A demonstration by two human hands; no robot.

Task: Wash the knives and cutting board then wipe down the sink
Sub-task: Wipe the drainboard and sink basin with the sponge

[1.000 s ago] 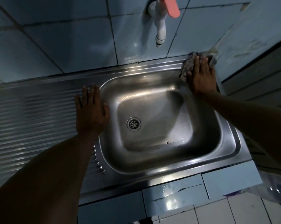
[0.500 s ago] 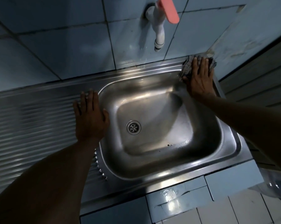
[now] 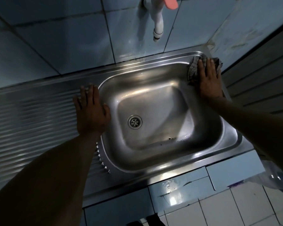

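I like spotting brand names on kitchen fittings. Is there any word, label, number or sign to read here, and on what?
None: no readable text on the sink, the tap, the cloth or the wall tiles.

The right hand lies flat over most of the grey cloth at the far right corner of the sink, so only the cloth's crumpled edges show around the fingers. The rim under that hand is hidden. The left hand covers part of the sink's left rim, and its forearm hides a stretch of the ribbed drainboard, whose left part is blurred and cut off by the picture's edge. The tap is cut off at the top, as is its pink handle. A clear plastic object at the right edge is cut off and cannot be identified. Small dark specks in the basin are too small to tell.
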